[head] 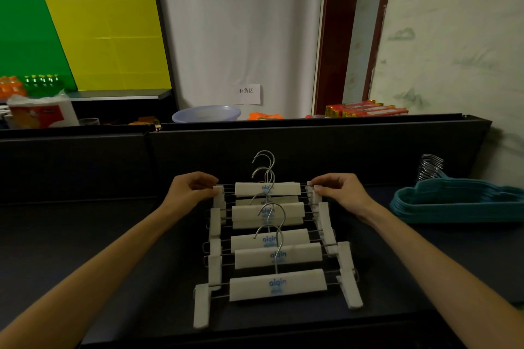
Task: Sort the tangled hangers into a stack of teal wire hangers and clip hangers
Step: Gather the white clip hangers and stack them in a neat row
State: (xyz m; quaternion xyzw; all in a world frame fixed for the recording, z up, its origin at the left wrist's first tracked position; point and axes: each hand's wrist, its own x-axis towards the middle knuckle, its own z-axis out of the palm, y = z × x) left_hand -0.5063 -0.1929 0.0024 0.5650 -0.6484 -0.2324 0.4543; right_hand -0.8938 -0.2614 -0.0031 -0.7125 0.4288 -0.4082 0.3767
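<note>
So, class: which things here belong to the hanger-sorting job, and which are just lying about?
Part of the job:
white clip hangers
teal wire hangers
left hand
right hand

Just lying about:
plastic basin
red boxes
paper label
yellow board

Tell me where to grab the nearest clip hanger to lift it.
Take the nearest clip hanger by its two white end clips, one hand from each side. It lies flat with the clips sticking out past the wide bar, as the left hand and right hand grip the farthest one.

Both forearms are bare, no sleeves, rings or watch showing.
</note>
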